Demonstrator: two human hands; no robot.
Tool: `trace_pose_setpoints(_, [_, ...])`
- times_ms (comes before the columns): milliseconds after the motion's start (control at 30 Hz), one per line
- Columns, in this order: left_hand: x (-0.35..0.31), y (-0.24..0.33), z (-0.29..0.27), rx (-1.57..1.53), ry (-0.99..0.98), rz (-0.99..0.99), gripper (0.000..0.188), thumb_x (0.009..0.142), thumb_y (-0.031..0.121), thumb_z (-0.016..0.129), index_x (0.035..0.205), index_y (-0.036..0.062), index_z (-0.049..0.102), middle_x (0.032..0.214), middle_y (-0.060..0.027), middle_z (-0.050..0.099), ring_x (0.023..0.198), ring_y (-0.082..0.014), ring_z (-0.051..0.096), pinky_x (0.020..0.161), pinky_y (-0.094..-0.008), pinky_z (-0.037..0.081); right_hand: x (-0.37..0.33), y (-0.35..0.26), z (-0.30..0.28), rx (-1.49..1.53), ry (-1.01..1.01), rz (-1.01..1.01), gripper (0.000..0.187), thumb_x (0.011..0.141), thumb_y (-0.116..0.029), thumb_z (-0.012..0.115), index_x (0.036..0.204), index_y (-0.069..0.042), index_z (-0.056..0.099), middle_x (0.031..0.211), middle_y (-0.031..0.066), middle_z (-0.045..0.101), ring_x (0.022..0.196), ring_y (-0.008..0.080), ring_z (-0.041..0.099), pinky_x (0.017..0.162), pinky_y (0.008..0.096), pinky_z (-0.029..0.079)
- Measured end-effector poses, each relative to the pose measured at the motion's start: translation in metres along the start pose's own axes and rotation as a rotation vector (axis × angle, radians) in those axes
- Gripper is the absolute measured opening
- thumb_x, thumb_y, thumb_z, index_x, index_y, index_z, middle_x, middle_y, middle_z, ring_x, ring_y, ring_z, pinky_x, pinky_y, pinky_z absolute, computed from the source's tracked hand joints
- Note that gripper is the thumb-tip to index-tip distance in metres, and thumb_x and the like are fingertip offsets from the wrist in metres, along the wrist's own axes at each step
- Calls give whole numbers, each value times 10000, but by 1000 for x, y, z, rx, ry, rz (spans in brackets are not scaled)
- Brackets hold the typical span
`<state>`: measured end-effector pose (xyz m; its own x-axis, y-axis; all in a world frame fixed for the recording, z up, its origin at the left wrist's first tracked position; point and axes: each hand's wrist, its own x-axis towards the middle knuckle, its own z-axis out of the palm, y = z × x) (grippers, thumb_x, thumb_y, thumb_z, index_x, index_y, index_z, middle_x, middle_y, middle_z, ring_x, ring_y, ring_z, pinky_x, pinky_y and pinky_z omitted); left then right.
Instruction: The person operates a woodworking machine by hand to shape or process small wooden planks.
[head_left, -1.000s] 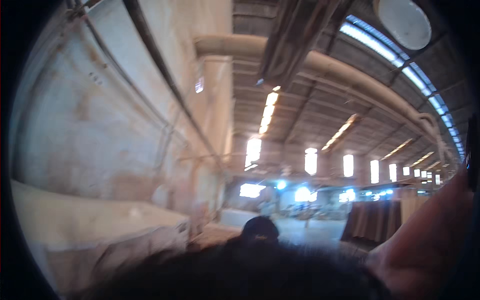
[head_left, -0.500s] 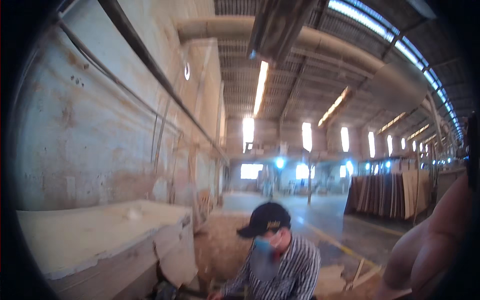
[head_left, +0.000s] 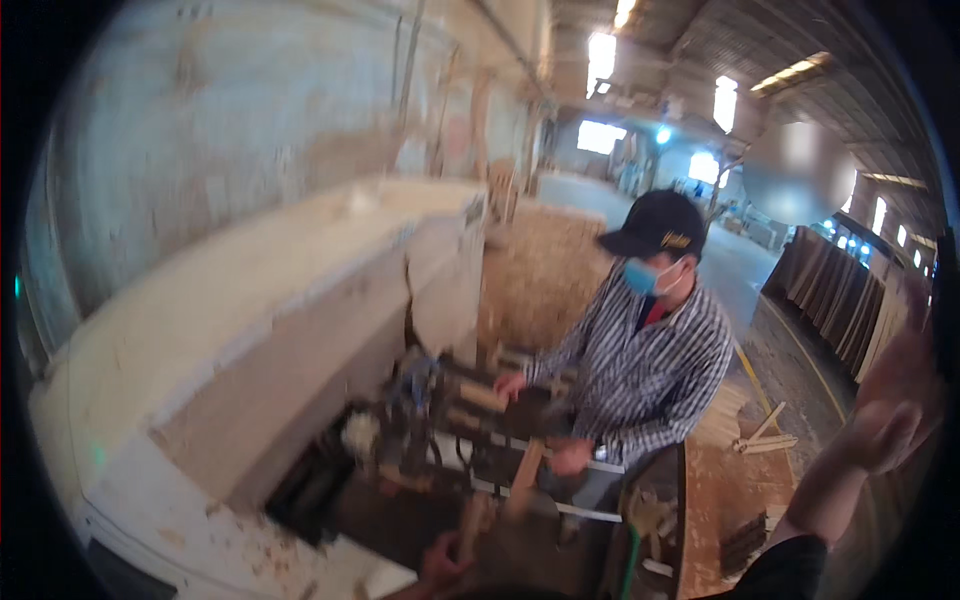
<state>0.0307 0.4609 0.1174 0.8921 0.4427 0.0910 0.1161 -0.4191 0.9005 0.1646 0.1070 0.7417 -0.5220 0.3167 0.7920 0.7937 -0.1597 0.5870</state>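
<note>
A wooden strip meets the left grip at its right, closure unclear | long axis points away, slightly rightward | right grip raised, open, empty

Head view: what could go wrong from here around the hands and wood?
The person's left hand is at a narrow brown wooden strip, close to a long, light-brown wooden strip by the co-worker's nearer hand: the strips might knock together or pinch fingers.

The person's right hand is raised at the right, away from both strips, so the left-hand strip might shift if one hand cannot steady it; blur hides the grip.
</note>
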Motion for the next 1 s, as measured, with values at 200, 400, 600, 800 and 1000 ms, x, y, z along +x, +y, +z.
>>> trace_pose_setpoints(200, [-47,-15,-8,-347,294,-287,681,804,158,782,1355,57,395,1224,-133,563,1122,-231,577,961,-371,481,-227,-89,126,538,-62,1061,355,901,-263,590,1073,40,656,1073,190,655,1067,326,594,969,447,455])
trace_pose_setpoints(400, [-56,-10,-37,-665,557,-328,529,864,-20,508,1363,42,344,1134,-135,568,983,-191,576,872,-340,484,-343,-277,292,916,-731,1595,234,919,-124,649,1112,7,660,991,56,679,936,129,623,868,280,489])
trace_pose_setpoints(600, [-28,-12,-58,-736,809,-582,622,837,-38,536,1433,18,365,1036,-86,616,890,-156,589,789,-303,490,-358,-356,438,922,-1296,1223,562,897,-320,692,1341,-26,512,1120,180,668,1019,325,658,887,408,522])
trace_pose_setpoints(800, [-14,-3,-73,-1063,877,-557,585,901,9,627,1443,15,405,1084,-51,642,940,-142,614,776,-295,494,-351,-371,505,566,-1507,1156,504,922,-378,616,1264,-17,540,1199,253,638,1125,419,619,960,511,494])
trace_pose_setpoints(1000, [20,-16,-106,-1044,859,-551,464,918,39,667,1355,4,515,921,-50,680,752,-135,640,627,-297,533,-350,-377,483,685,-1598,1381,534,826,-377,716,1206,-41,551,1253,254,596,1163,422,591,956,516,484])
